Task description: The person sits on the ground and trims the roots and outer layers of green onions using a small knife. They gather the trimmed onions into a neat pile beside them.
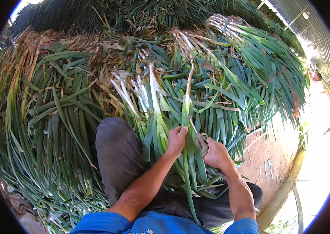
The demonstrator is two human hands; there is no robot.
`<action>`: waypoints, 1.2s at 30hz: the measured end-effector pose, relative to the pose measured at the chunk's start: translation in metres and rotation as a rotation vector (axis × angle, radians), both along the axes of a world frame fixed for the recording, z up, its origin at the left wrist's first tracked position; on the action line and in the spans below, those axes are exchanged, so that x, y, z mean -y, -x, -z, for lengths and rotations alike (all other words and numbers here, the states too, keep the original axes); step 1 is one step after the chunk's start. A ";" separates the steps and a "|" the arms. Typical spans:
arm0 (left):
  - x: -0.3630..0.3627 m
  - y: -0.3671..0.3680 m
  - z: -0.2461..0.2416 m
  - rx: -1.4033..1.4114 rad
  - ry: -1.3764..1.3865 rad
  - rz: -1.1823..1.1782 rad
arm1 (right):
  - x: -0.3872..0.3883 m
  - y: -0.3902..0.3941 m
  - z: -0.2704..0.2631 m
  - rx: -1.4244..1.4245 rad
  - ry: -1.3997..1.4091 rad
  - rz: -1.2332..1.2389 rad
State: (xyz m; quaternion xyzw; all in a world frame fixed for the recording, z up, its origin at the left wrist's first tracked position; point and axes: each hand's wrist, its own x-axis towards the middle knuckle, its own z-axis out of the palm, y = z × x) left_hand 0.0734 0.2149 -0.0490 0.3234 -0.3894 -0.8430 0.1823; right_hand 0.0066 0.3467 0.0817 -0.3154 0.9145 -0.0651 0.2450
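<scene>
My left hand (177, 139) grips a long green onion (186, 108) by its green leaves. Its stalk points away from me, brown and unpeeled towards the root end, and its leaves trail down over my lap. In my right hand (217, 153) is a small knife (193, 124) with a handle (202, 144) that looks wrapped in cloth. The blade lies close beside the onion's leaves; whether it touches them I cannot tell. Left of the held onion lie several white, cleaned-looking stalks (154, 79), roots away from me.
Onion bundles with brown stalks lie at the left (17, 76) and far right (226, 26). A dense leafy heap (124, 14) rises behind. My bent knee (118, 143) is beside my left arm. Bare brown ground (267, 158) shows at right, near a curved pale edge (290, 172).
</scene>
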 end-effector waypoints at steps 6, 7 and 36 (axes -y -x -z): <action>-0.001 -0.005 -0.006 0.086 0.272 0.033 | 0.049 0.023 0.016 -0.084 -0.031 0.071; 0.000 -0.005 -0.001 0.099 0.284 0.037 | 0.059 0.027 0.018 -0.095 -0.033 0.089; 0.002 -0.002 0.014 -0.045 -0.347 -0.068 | 0.116 0.116 0.023 -0.123 0.028 0.099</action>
